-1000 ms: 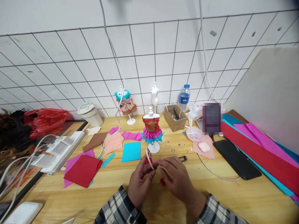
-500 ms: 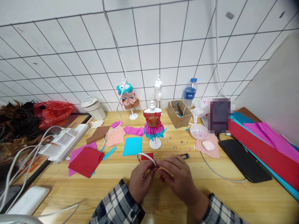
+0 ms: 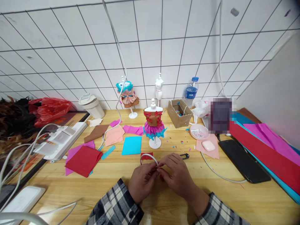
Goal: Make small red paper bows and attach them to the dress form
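In front of me, my left hand (image 3: 142, 183) is closed on a thin white ring (image 3: 148, 154) that looks like a narrow roll of tape. The fingertips of my right hand (image 3: 177, 175) pinch at the ring's near edge, against my left thumb and forefinger. What lies between the fingertips is too small to make out. A little red scrap (image 3: 161, 177) shows between the hands. Just beyond the ring lies a small red paper piece (image 3: 147, 157). Farther back stands a mini dress form (image 3: 153, 119) in a brown bodice with red bows and a purple-and-blue ruffled skirt.
Folded red paper (image 3: 83, 161) and a blue square (image 3: 132, 145) lie left. A black-handled tool (image 3: 185, 156) sits right of my hand. Behind are a cardboard box (image 3: 180, 118), bottle (image 3: 191, 92) and cup (image 3: 92, 106). A phone (image 3: 243, 161) and pink dish (image 3: 199, 132) are right.
The view has shifted slightly. My right hand has tilted a little, its fingertips still against the ring, and the ring stands slightly more upright. Everything on the table stays put.
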A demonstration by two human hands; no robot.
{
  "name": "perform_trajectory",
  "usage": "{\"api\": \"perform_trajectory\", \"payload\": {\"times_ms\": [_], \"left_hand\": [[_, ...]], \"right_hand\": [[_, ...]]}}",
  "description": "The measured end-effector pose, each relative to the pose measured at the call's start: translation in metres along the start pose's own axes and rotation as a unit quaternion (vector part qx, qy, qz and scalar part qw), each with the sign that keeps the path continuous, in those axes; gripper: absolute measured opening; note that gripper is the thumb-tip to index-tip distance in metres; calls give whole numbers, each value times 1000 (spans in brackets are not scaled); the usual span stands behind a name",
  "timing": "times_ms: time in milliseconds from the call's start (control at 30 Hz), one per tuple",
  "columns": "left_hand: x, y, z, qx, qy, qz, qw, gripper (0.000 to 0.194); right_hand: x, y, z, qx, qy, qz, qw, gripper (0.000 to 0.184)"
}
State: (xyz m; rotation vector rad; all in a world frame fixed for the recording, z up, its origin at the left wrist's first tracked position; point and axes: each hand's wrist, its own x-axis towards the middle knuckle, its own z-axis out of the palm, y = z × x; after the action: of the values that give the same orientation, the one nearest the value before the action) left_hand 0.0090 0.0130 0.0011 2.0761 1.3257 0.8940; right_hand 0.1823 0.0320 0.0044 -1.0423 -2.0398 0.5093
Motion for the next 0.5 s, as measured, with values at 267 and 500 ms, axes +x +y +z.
{"api": "perform_trajectory", "payload": {"times_ms": [267, 500], "left_hand": [[0, 3, 1, -24, -5, -24, 999, 28], [1, 8, -1, -26, -18, -15, 999, 28]], "right_hand": [[-3, 0, 0, 1, 9, -14, 1000, 5], [-7, 3, 2, -5, 20, -8, 1000, 6]]}}
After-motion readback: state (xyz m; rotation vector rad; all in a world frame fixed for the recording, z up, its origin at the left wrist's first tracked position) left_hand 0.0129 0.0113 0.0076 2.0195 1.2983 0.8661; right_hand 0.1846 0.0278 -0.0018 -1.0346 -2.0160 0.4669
